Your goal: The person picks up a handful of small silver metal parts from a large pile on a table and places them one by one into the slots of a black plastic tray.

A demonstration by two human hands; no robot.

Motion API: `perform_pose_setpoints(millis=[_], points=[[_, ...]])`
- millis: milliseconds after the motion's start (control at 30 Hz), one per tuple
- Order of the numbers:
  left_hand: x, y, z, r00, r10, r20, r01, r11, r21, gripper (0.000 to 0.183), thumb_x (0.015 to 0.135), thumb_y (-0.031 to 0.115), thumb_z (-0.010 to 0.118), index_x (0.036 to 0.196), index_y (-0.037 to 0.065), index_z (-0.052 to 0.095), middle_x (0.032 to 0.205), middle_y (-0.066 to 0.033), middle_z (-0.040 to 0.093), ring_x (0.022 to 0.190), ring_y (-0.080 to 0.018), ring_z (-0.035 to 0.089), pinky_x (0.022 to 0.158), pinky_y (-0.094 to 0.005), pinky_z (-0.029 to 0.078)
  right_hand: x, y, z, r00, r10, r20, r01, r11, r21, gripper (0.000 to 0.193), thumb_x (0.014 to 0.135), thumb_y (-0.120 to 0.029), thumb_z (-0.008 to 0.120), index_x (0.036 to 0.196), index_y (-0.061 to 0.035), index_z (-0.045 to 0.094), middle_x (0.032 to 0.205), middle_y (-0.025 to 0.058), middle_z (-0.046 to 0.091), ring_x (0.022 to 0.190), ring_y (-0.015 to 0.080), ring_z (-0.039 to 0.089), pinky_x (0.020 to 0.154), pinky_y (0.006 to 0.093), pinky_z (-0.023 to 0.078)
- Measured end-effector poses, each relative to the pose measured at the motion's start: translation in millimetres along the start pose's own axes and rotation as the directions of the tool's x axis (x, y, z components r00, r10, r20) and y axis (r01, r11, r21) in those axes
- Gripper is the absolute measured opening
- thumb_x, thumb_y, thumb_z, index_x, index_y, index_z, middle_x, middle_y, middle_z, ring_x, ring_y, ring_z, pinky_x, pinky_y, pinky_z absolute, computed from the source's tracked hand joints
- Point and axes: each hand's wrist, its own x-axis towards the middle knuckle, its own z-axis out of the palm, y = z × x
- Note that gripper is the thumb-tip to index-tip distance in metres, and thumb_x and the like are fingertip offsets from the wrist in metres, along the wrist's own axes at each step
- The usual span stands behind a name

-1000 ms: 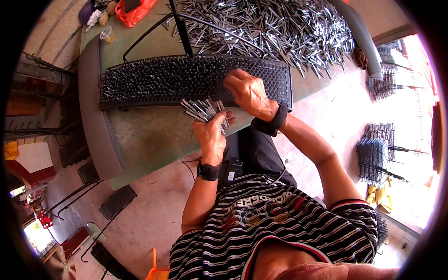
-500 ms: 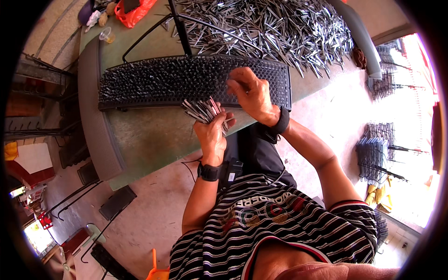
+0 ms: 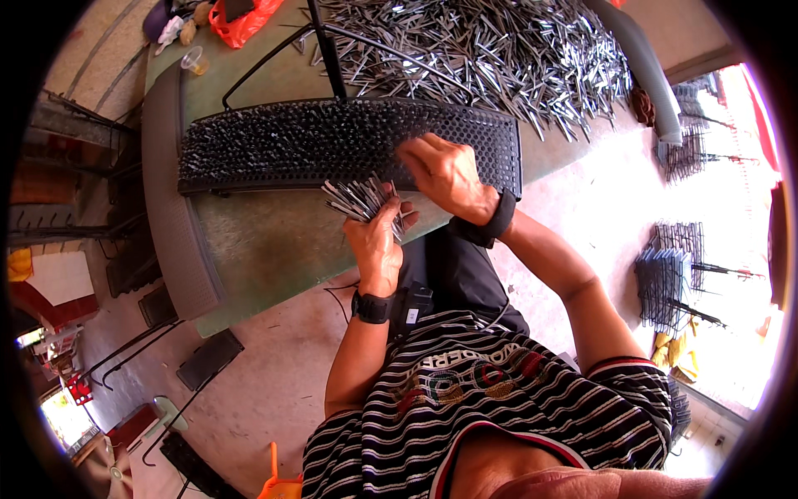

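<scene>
A fanned bundle of thin, short metal strips (image 3: 359, 198) sticks out of my left hand (image 3: 378, 241), which is closed around it just in front of a long black perforated panel (image 3: 496, 154). Many holes over the panel's left and middle are filled with small upright pieces, while the holes at its right end show bare. Over the right-of-middle part of the panel, my right hand (image 3: 449, 176) has its fingers pinched together. Its fingertips are blurred, and I cannot make out what is between them.
A big heap of loose metal strips (image 3: 490, 58) covers the far side of the green table (image 3: 266, 241). Thin black metal bars (image 3: 328, 62) rise behind the panel. Grey padded edging (image 3: 170, 191) runs along the left side. A clear plastic cup (image 3: 195, 61) and a red bag (image 3: 241, 25) lie at far left.
My right hand has come down a little toward me and turned, its fingers closer together over the panel. My left hand with the metal strips has barely moved.
</scene>
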Motion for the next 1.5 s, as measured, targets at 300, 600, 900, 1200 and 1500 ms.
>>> perform_pose_setpoints(millis=[300,600,900,1200,1500], points=[[-2,-5,0,0.996,0.053,0.077,-0.058,0.996,0.067,0.018,0.078,-0.005,0.060,0.096,0.000,0.059,0.083,-0.0098,0.064,0.065,-0.0206,0.064,0.054,-0.0326,0.055,-7,-11,-7,0.889,0.414,0.196,-0.457,0.771,0.444,0.008,0.082,-0.005,0.061,0.086,0.0020,0.060,0.070,0.0067,0.065,0.061,0.0106,0.063,0.054,0.0233,0.049],[-2,-2,-5,0.997,0.066,0.026,-0.067,0.997,0.028,0.017,0.078,-0.007,0.058,0.094,-0.001,0.058,0.083,-0.0102,0.062,0.062,-0.0226,0.063,0.053,-0.0352,0.055,-5,-8,14,0.961,0.267,-0.070,-0.207,0.864,0.459,0.015,0.087,-0.003,0.054,0.102,-0.0012,0.049,0.077,0.0136,0.064,0.067,0.0231,0.067,0.056,0.0296,0.052],[-8,4,-4,0.998,0.056,0.005,-0.056,0.997,0.053,0.017,0.076,-0.007,0.060,0.092,-0.001,0.057,0.082,-0.0099,0.062,0.062,-0.0232,0.063,0.052,-0.0349,0.054,1,-6,3,0.990,-0.135,0.035,0.137,0.989,-0.059,0.017,0.071,-0.001,0.058,0.088,-0.0037,0.056,0.074,0.0105,0.054,0.065,0.0304,0.058,0.051,0.0387,0.045],[-8,0,-7,0.999,0.008,0.051,-0.012,0.997,0.070,0.015,0.078,-0.003,0.062,0.093,0.000,0.059,0.081,-0.0096,0.063,0.064,-0.0230,0.064,0.052,-0.0341,0.054,-5,-1,3,0.998,0.056,0.024,-0.058,0.994,0.088,0.013,0.076,-0.010,0.064,0.087,-0.0020,0.063,0.072,0.0116,0.062,0.060,0.0250,0.061,0.052,0.0307,0.047],[-11,-1,-10,0.998,-0.049,0.025,0.049,0.999,-0.012,0.016,0.078,-0.003,0.062,0.093,-0.001,0.057,0.082,-0.0106,0.062,0.064,-0.0249,0.064,0.051,-0.0339,0.054,-4,-19,-3,0.836,0.496,0.236,-0.534,0.635,0.558,0.010,0.082,-0.008,0.062,0.082,0.0019,0.063,0.066,0.0067,0.064,0.052,0.0113,0.060,0.048,0.0231,0.046]])
